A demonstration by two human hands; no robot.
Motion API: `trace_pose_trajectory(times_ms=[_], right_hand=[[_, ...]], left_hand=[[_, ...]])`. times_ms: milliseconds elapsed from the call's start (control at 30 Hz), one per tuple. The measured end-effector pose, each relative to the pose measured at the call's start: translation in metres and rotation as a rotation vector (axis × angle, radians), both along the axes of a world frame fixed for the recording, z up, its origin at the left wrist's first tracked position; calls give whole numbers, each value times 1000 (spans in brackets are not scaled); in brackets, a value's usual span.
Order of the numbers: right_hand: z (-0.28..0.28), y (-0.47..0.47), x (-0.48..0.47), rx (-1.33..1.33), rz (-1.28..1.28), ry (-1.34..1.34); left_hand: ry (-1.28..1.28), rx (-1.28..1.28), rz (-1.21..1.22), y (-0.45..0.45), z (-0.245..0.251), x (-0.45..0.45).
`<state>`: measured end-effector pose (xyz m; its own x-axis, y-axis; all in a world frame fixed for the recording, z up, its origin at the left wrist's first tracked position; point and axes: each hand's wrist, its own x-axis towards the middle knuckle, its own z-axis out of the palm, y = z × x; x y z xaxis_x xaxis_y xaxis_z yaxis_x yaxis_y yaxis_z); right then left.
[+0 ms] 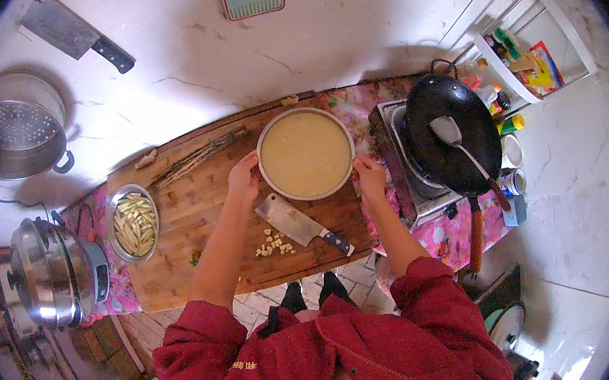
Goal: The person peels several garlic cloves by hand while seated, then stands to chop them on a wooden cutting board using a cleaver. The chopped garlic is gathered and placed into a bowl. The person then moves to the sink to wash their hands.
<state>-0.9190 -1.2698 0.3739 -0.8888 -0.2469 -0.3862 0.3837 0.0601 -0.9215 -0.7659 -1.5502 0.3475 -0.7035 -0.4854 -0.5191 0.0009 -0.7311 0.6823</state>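
A round metal pan [306, 153] filled with a pale yellow, smooth mass is at the back of the wooden cutting board [194, 201]. My left hand [245, 178] grips its left rim and my right hand [369, 176] grips its lower right rim. Whether the pan rests on the board or is slightly raised, I cannot tell. A cleaver [297, 224] lies just in front of it, handle towards the lower right. Chopped white pieces, perhaps garlic, [274, 244] lie left of the blade. A metal bowl of cut pale vegetable strips [134, 223] stands at the board's left end.
Right of the board, a black wok [446, 136] with a metal spatula [448, 130] sits on a portable stove [395, 125]. Dried stalks [195, 159] lie on the board's back left. An electric steamer [49, 272] stands far left. Bottles and jars [511, 151] line the right wall.
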Motion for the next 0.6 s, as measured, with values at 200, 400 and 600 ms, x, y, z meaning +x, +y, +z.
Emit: trace_pose_trajectory(times_ms=[200, 400, 600], right_hand=[[-13, -10, -17, 1, -30, 26], [-17, -21, -35, 71, 61, 91], [-10, -31, -50, 214, 138, 213]], left_hand=[[-5, -29, 29, -3, 0, -9], [20, -12, 92, -14, -4, -17], [31, 5, 117, -16, 6, -22]])
